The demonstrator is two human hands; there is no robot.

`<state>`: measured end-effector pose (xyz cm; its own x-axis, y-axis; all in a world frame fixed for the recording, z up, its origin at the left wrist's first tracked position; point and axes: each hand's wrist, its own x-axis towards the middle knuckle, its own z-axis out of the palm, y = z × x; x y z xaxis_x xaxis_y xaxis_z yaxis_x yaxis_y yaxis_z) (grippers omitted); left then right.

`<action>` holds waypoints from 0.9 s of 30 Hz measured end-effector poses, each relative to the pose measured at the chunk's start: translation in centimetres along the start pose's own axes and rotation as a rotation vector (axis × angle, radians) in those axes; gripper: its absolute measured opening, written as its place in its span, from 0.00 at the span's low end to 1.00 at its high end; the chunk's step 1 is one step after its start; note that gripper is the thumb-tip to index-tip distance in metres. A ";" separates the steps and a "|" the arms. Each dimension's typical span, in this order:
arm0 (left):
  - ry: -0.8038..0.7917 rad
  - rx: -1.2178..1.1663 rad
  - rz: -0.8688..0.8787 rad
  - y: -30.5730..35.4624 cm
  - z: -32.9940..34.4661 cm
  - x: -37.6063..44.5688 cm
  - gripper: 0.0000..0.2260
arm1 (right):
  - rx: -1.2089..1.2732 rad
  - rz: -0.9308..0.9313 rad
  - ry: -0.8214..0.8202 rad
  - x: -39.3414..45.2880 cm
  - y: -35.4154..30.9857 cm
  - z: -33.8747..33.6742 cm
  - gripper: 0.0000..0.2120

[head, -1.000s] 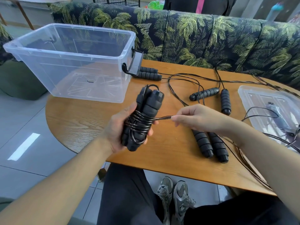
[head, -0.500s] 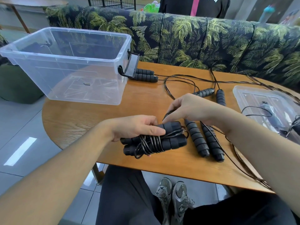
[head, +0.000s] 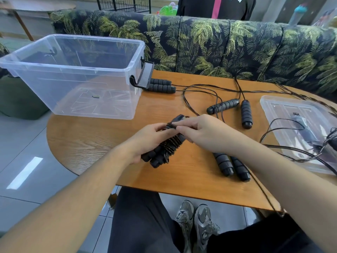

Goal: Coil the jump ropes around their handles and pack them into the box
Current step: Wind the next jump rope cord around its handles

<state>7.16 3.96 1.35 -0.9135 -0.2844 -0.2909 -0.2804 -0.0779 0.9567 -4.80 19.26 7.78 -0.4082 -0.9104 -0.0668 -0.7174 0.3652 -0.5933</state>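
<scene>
Black coiled jump rope (head: 169, 143) gripped in left hand (head: 145, 141); cord end pinched by right hand (head: 202, 134); clear box (head: 73, 77) at 10 o'clock.

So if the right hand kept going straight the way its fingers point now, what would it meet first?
The right hand points left, its fingertips pinching cord at the coiled rope bundle, so it is already on it. Just beyond come the fingers of the left hand gripping the bundle; depth between them is unclear.

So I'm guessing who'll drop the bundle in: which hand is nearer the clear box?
Left. The left hand grips the coiled rope on the side toward the clear box; the right hand sits farther from it.
</scene>
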 end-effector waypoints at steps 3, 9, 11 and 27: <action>0.029 -0.137 -0.028 -1.1 0.0 0.1 0.25 | 0.083 -0.011 -0.004 -0.5 0.4 0.4 0.12; 0.004 -0.327 -0.001 -2.6 -0.4 -0.1 0.33 | 0.142 0.017 -0.068 -1.3 2.0 1.1 0.11; 0.003 -0.277 -0.008 -2.5 -0.3 -0.2 0.25 | 0.189 0.040 -0.073 -1.5 2.3 1.0 0.10; -0.087 -0.514 0.057 -3.6 -1.6 -0.7 0.21 | 0.292 0.186 -0.244 -2.0 3.5 0.1 0.15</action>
<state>9.26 2.92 -1.92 -0.9504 -0.2232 -0.2166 -0.0682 -0.5298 0.8454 -6.42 22.33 5.72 -0.3448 -0.8664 -0.3611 -0.4394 0.4889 -0.7536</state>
